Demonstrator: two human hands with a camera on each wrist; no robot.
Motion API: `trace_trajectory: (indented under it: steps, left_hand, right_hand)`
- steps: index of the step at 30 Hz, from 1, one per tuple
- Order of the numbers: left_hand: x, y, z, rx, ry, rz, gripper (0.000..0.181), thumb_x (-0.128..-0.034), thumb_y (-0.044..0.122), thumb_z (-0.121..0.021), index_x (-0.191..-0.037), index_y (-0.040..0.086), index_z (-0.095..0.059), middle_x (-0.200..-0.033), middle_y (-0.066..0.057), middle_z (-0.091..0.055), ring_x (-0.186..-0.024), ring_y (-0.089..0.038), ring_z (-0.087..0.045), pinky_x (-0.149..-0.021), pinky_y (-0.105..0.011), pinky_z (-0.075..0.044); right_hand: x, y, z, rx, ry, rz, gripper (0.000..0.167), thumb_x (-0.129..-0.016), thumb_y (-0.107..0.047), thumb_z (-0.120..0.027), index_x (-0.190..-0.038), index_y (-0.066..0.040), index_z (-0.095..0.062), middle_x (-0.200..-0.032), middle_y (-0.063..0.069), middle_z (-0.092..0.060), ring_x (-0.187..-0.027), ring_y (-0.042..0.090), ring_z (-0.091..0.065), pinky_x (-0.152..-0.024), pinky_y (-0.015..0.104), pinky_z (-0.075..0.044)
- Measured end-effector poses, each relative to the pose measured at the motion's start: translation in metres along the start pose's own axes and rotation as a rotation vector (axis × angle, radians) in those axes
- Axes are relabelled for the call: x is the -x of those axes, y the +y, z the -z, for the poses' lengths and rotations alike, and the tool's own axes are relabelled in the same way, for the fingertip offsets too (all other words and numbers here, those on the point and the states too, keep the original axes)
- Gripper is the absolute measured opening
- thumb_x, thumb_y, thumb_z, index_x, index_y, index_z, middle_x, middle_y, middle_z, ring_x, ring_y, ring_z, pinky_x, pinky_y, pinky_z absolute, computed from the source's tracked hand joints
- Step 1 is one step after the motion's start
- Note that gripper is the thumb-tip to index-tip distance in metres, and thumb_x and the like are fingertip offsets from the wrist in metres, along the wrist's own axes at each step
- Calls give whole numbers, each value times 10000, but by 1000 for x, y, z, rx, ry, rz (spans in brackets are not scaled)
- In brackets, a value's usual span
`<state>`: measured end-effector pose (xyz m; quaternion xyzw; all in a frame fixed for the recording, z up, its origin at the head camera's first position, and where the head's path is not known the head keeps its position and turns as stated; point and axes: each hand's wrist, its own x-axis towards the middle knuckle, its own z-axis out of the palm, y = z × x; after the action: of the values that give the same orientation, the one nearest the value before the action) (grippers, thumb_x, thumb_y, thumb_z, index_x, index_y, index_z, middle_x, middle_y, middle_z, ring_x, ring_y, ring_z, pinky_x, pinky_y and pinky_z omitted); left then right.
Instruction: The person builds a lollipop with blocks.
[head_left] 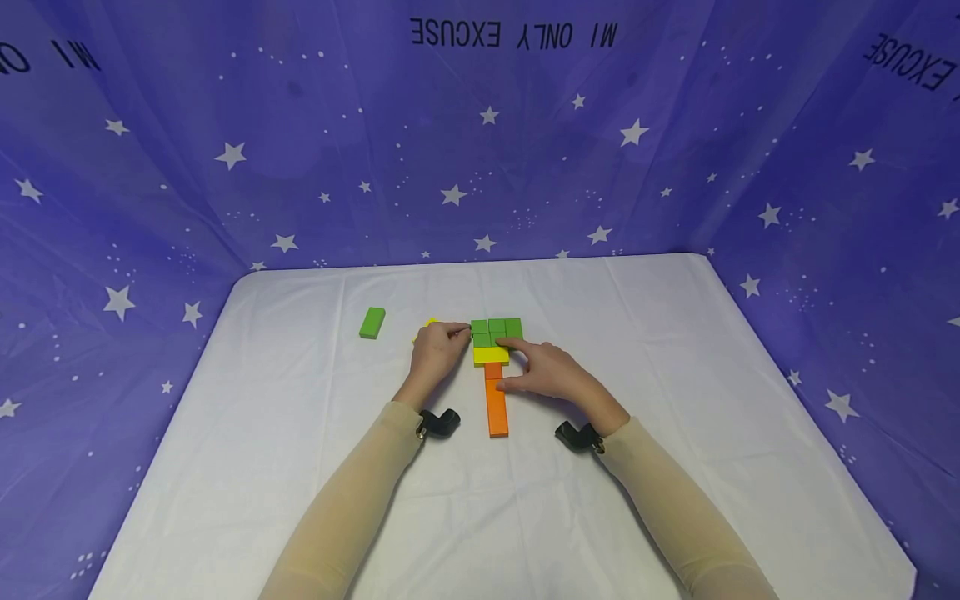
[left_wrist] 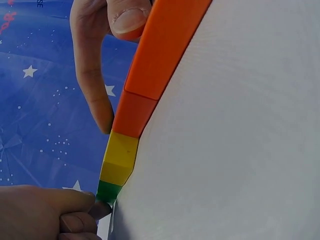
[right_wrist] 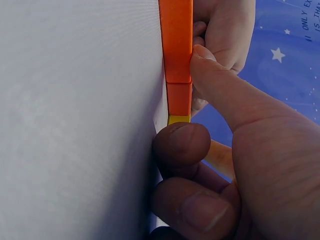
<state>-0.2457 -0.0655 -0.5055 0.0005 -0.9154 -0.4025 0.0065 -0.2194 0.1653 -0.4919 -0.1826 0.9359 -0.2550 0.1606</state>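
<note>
In the head view, several green blocks [head_left: 497, 325] lie flat together above a yellow block [head_left: 491, 357]. Below the yellow one, a short red-orange block [head_left: 492, 371] and a long orange block [head_left: 497, 408] form a stem. My left hand [head_left: 437, 352] has its thumb and index finger at the left edge of the green group, where they pinch a green block [left_wrist: 108, 190]; the fingertips partly hide it. My right hand [head_left: 553, 372] spreads over the right side. Its index finger touches the green blocks, and its thumb [right_wrist: 202, 52] rests against the long orange block.
A loose green block [head_left: 372, 322] lies to the left on the white tablecloth [head_left: 300, 400]. Something yellow [head_left: 432, 321] shows behind my left hand, mostly covered. Purple star-patterned cloth [head_left: 450, 150] hangs behind the table and along both sides.
</note>
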Motion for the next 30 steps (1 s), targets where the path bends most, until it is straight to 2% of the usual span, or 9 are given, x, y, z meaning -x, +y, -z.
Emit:
trace_trajectory:
  steps: [3,8,18,22,26,30]
  left_hand:
    - [0,0,0,-1,0,2,297,-1018,313,-669,-1246,184,-808,-1215,-74,-797,-1154,-264,-732,-905,-445,-569]
    - [0,0,-1,-8,5,-5,287,-1015,318,-676,-1232,192,-816,-1179,-62,-806,-1062,-239,-733,-850,-420,-559]
    - [1,0,1,-1,-9,-18,301,-1000,305,-675,-1241,186,-811,-1003,-48,-783,-894,-205,-628,-743,-326,-478]
    - [1,1,7,19,-62,-38,334,-992,307,-682,-1279,172,-787,-884,-55,-703,-785,-185,-565,-679,-307,-427]
    - [-1,0,16,32,-112,-64,350,-999,315,-689,-1306,165,-765,-796,-30,-626,-678,-158,-512,-621,-292,-399]
    - [-4,-2,29,52,-122,-70,355,-1013,325,-680,-1318,160,-756,-771,-11,-601,-637,-146,-487,-601,-287,-397]
  right_hand:
    - [-1,1,0,10,0,-5,880,-853,-620,-809,-1607,-310,-476,-659,-52,-487,-676,165,-485,-660,335,-395]
    - [-2,2,-2,20,3,-10,879,-857,-629,-799,-1609,-314,-471,-711,-23,-522,-755,194,-522,-714,347,-427]
    - [-2,3,-3,19,0,-7,880,-859,-624,-800,-1611,-305,-471,-674,-37,-474,-709,179,-486,-685,344,-400]
    - [-2,2,-2,23,-3,-4,881,-863,-629,-796,-1613,-304,-468,-685,-27,-497,-722,182,-505,-719,346,-423]
    - [-1,2,-2,25,-1,-2,883,-861,-631,-796,-1612,-301,-470,-689,-27,-475,-708,183,-494,-694,348,-410]
    - [-2,2,-2,23,-3,-4,884,-860,-634,-797,-1612,-305,-469,-683,-36,-434,-678,172,-455,-651,341,-370]
